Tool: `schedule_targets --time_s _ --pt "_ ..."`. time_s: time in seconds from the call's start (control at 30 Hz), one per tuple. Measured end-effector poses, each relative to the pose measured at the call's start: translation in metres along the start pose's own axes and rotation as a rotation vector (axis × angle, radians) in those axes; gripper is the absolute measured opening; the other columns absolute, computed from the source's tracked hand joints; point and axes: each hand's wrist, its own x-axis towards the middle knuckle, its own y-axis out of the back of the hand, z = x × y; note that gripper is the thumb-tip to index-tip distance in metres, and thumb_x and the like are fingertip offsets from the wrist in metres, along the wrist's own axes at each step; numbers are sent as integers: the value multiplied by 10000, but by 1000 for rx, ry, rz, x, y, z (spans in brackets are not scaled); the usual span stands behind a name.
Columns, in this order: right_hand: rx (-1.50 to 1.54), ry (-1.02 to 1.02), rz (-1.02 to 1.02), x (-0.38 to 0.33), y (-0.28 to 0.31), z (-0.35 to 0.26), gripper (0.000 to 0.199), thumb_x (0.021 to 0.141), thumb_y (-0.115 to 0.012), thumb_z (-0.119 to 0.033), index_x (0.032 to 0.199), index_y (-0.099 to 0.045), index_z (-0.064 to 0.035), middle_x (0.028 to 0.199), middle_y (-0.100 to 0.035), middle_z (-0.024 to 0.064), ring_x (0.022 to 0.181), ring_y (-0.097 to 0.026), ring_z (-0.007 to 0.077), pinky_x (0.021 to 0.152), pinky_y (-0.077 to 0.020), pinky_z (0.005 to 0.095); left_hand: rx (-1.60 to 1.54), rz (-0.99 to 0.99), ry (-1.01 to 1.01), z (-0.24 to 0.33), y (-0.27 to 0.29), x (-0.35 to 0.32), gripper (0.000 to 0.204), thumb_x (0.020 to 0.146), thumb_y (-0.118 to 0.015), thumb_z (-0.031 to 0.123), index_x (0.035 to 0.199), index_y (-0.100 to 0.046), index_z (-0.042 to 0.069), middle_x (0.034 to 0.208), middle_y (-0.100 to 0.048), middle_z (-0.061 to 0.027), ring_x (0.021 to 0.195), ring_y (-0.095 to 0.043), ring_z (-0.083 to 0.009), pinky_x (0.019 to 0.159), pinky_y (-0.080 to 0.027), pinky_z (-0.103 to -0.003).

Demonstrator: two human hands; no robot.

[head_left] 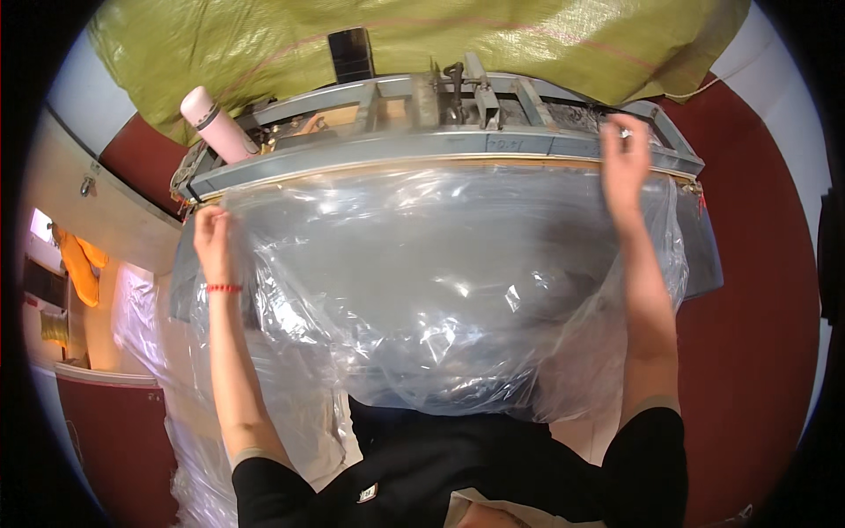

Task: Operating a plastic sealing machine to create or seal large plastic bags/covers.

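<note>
A wide, wrinkled clear plastic sheet (396, 255) lies over a grey work surface and hangs down its near side toward my lap. My left hand (211, 233) is at the sheet's far left corner, fingers bent together in a pinch on its edge. Beyond the right end of the sheet, over the front bar of a grey metal frame (370, 150), my right hand (627, 158) is raised with curled fingers. A small shiny spot shows at those fingers; blur hides what it is and whether they grip anything.
A pink bottle (216, 123) leans at the frame's left end. Behind stand a dark phone (350, 55) and a yellow-green woven cover (493, 35). A metal clamp-like fitting (480, 92) rises mid-frame. More clear plastic (202, 458) hangs at the lower left, near an opened cabinet (106, 194).
</note>
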Motion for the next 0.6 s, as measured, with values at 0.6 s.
schedule_targets --time_s 0.6 --pt "-400 -301 -277 -103 210 161 187 795 -595 -195 760 -564 -14 626 -533 44 604 -462 96 595 -409 247 1084 -603 -317 20 8 -137 625 741 -600 309 1224 -369 -15 1301 -322 -202 1231 -236 -388 982 -231 -453"
